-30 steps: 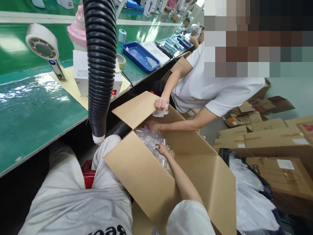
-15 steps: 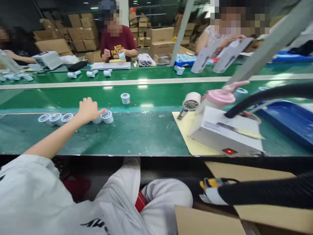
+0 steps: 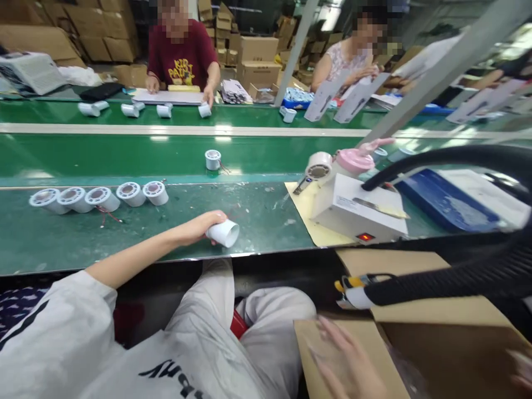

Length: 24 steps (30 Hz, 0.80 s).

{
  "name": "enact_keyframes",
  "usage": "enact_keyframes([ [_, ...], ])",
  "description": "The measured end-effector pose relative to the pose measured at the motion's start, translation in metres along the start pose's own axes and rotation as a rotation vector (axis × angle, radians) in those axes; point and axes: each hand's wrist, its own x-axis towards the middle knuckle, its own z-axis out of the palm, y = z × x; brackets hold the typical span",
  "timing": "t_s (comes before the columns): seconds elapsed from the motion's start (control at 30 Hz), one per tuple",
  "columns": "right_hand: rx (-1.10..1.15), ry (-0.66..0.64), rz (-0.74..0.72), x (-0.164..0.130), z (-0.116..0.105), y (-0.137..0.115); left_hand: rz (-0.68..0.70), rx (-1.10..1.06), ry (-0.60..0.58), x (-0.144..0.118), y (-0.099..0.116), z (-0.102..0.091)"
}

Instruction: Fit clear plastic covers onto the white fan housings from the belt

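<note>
My left hand (image 3: 208, 226) is closed around a white cylindrical fan housing (image 3: 226, 233), tilted on its side with its hollow end facing right, just above the bench's front edge. To the left, a row of several similar housings (image 3: 131, 193) stands on the bench (image 3: 124, 233), round slotted faces up; thin red wires trail from one. Another housing (image 3: 213, 159) with wires sits farther back on the green belt. Low on the right, my right hand (image 3: 347, 357) is blurred, its fingers stretched out over a flap of an open cardboard box (image 3: 449, 360).
A white machine box (image 3: 359, 208) with a lit red switch stands on the bench, beside a tape roll (image 3: 319, 166) and a pink-lidded bottle (image 3: 355, 159). A black hose (image 3: 436, 285) crosses the right side near a blue tray (image 3: 449, 202). Co-workers sit across the belt.
My left hand has come from the row toward me and right, with one housing now in it. My right hand has entered at lower right. The view has shifted.
</note>
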Motion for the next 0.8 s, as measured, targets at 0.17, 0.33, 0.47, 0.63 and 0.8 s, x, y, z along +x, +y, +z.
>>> enact_keyframes([
  [0.17, -0.347, 0.088, -0.172, 0.035, 0.032, -0.034, 0.088, -0.291, -0.506, -0.021, 0.020, 0.082],
  [0.33, -0.220, -0.075, -0.031, 0.049, 0.040, -0.034, 0.182, -0.248, -0.538, -0.033, 0.029, 0.098],
  [0.47, 0.241, -0.156, 0.108, 0.037, 0.030, -0.035, 0.337, -0.110, -0.279, -0.040, 0.030, 0.098],
  [0.63, 0.505, 0.036, 0.265, 0.034, 0.029, -0.037, 0.419, -0.202, -0.203, -0.038, 0.016, 0.113],
  [0.8, 0.700, 0.155, 0.413, 0.034, 0.029, -0.036, 0.529, -0.231, -0.327, -0.035, 0.009, 0.114],
])
